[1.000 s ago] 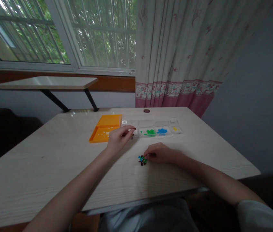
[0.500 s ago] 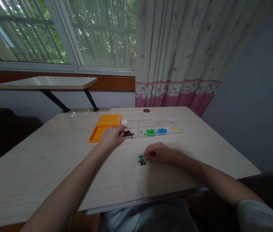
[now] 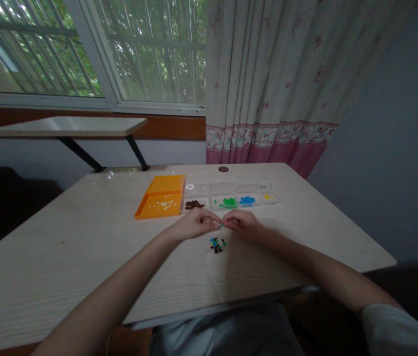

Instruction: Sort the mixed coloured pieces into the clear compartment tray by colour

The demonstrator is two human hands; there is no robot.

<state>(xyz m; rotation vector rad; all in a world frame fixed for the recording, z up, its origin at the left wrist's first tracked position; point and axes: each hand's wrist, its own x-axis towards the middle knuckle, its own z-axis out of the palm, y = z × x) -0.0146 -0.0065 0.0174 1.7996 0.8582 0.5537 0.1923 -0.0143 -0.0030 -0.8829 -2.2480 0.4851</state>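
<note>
My left hand [image 3: 196, 225] and my right hand [image 3: 244, 223] meet fingertip to fingertip just above the table. A small green piece [image 3: 222, 225] shows at the right hand's pinch, where the two hands touch. The left finger and thumb are also closed, but whatever they hold is too small to make out. Below the hands lies a small pile of blue, green and brown pieces [image 3: 216, 245]. Beyond them is a clear compartment box with brown pieces [image 3: 194, 204], green pieces [image 3: 228, 202], blue pieces [image 3: 246, 200] and yellow pieces [image 3: 268, 197] in separate compartments.
An open orange case [image 3: 165, 185] stands left of the clear box, with white pieces [image 3: 165, 203] in its front half. A raised shelf [image 3: 71, 126] on black legs is at the back left. The wooden table [image 3: 305, 222] has a round hole near its far edge.
My left hand has come away from the brown pieces, moving right and nearer. My right hand has lifted from the small pile with a green piece, and both hands now meet.
</note>
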